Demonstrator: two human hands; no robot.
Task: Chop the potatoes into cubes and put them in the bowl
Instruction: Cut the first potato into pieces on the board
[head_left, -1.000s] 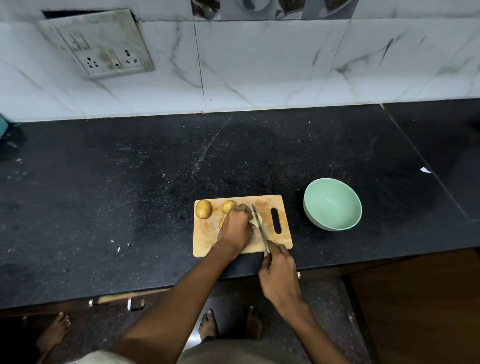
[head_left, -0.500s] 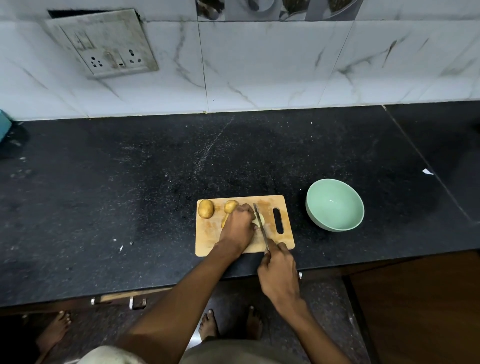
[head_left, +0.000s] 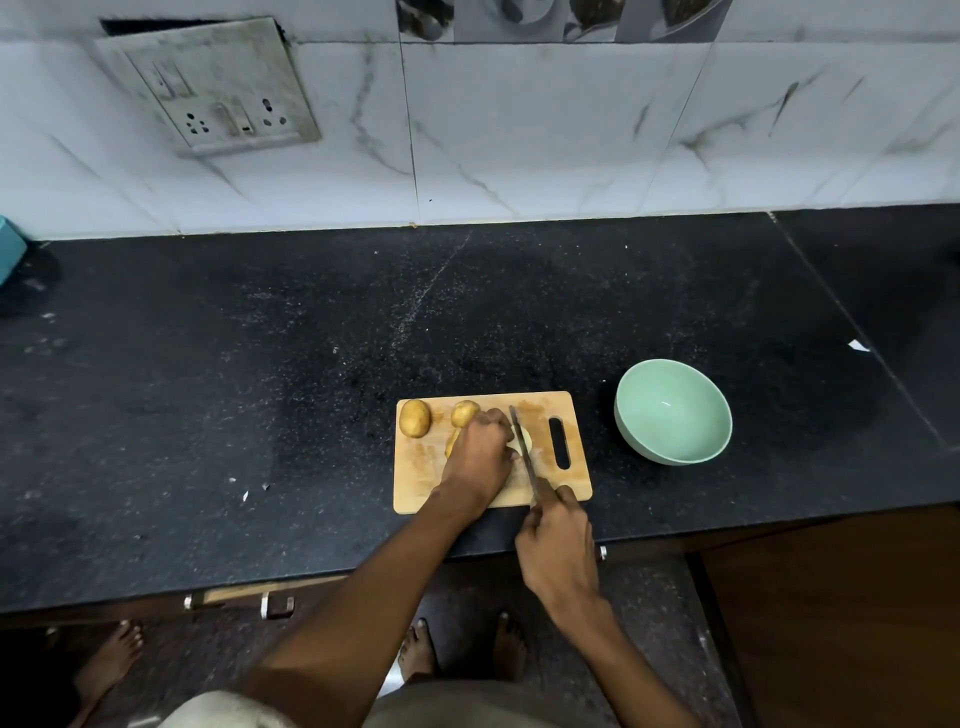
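— So where are the potatoes?
— On the wooden cutting board (head_left: 415, 483) near the counter's (head_left: 260, 389) front edge. One whole potato (head_left: 415, 418), tan and smooth-skinned, lies at the far left corner; a second potato (head_left: 464, 412) sits just beside it, partly behind the left hand (head_left: 480, 457).
— And the one being cut?
— A pale cut piece (head_left: 523, 440) shows at the fingertips; the left hand curls over it, pinning it down.
— The other hand?
— The right hand (head_left: 558, 545) is wrapped around the knife (head_left: 522, 447) handle, blade against the pale piece.
— The bowl?
— The green bowl (head_left: 639, 441) stands right of the board, nothing visible inside.
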